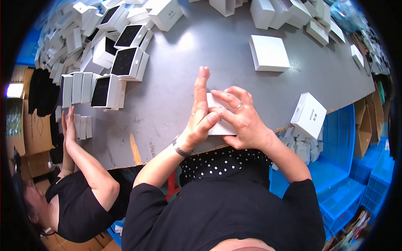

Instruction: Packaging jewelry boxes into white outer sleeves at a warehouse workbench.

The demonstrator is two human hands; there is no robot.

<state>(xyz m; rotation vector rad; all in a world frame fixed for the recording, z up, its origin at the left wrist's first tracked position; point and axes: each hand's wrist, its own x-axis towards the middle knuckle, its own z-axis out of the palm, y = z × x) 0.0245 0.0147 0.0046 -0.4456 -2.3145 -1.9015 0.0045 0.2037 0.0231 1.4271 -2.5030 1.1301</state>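
Observation:
A white box [216, 130] lies on the grey table near its front edge, mostly covered by my hands. My left hand [198, 113] stands along the box's left side, its fingers stretched out away from me and its thumb resting over the top. From the right, my right hand [246, 120] grips the box, fingers bent over its top and thumb low near the front edge. A ring is on one right finger. What lies under the fingers is hidden.
A co-worker's hands [69, 124] are at the table's left by upright white boxes. Open boxes with black inserts [124, 61] and a white pile stand far left. A closed box [269, 53] lies far right; another box [309, 115] sits at the right edge above a blue crate [337, 150].

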